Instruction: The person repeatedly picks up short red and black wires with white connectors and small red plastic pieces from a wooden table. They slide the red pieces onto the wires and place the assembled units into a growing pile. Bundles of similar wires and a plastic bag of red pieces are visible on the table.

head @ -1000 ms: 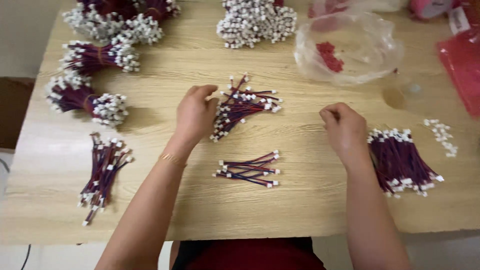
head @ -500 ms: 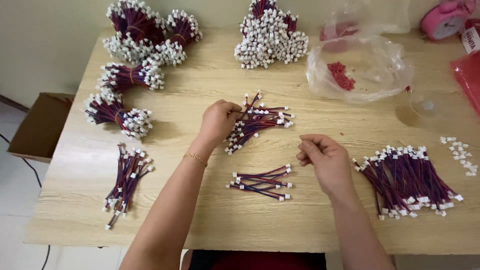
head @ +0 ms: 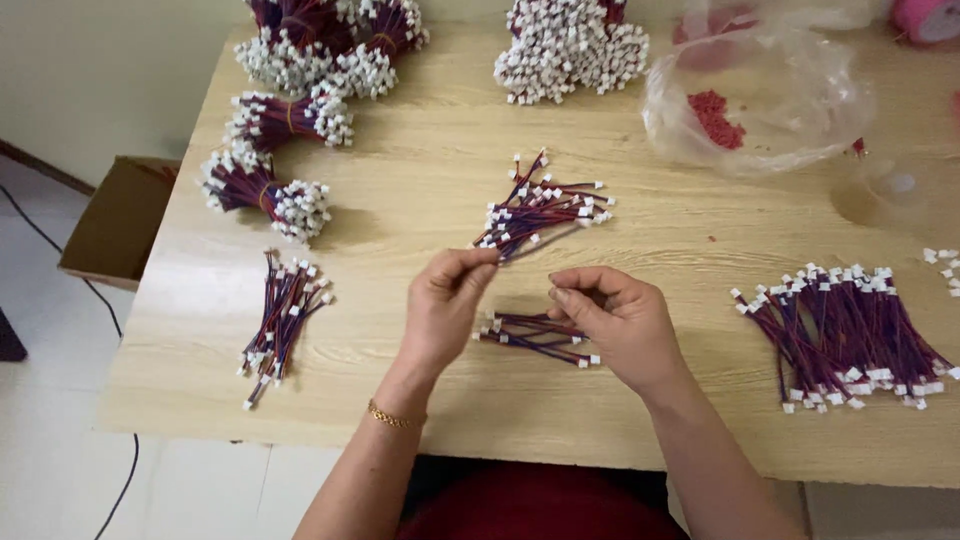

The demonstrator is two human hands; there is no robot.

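Both hands [head: 450, 300] [head: 620, 320] raised, fingers [head: 478, 262] pinched.

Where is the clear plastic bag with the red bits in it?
The clear plastic bag lies at the far right of the wooden table, beyond the right hand, just right of a heap of white-tipped wires.

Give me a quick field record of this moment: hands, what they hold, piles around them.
left hand: pinches the near end of a loose wire bunch
right hand: fingers curled, over a small wire pile; grip contents hidden
right side: large loose wire pile
left side: small loose pile, tied bundles
far edge: clear plastic bag with red bits
surface: wooden table
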